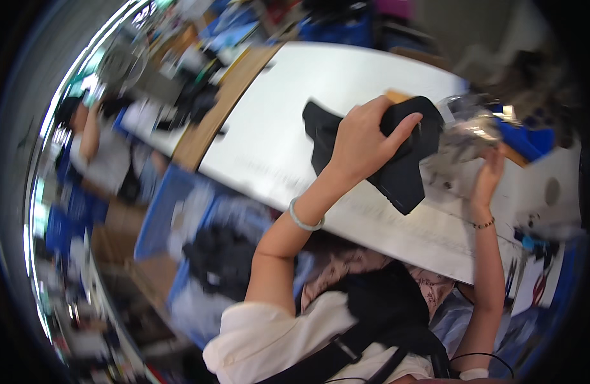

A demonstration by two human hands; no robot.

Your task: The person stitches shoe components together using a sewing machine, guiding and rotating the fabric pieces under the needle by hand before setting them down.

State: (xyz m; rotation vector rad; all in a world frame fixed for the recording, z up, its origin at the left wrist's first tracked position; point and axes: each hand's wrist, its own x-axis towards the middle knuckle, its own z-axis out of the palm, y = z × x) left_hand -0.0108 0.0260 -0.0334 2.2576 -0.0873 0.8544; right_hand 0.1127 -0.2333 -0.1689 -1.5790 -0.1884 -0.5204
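A dark black fabric piece (pixel 407 189) with angular, flared ends is held above the white tabletop (pixel 269 134). My left hand (pixel 368 137) grips it from above, fingers curled over the cloth and thumb lying along its upper side. A second black end (pixel 317 128) sticks out to the left of that hand. Farther right, my right hand (pixel 490 176) reaches up beside a shiny, blurred grey machine part (pixel 471 128). Its fingers are smeared, so whether they touch or hold anything cannot be made out.
A blue crate (pixel 155 214) beside the table's near left edge has a black cloth bundle (pixel 221 259) and clear plastic near it. A wooden strip (pixel 228 105) borders the tabletop's left end. Another person (pixel 100 153) is at far left. A blue object (pixel 531 141) stands right of the machine part.
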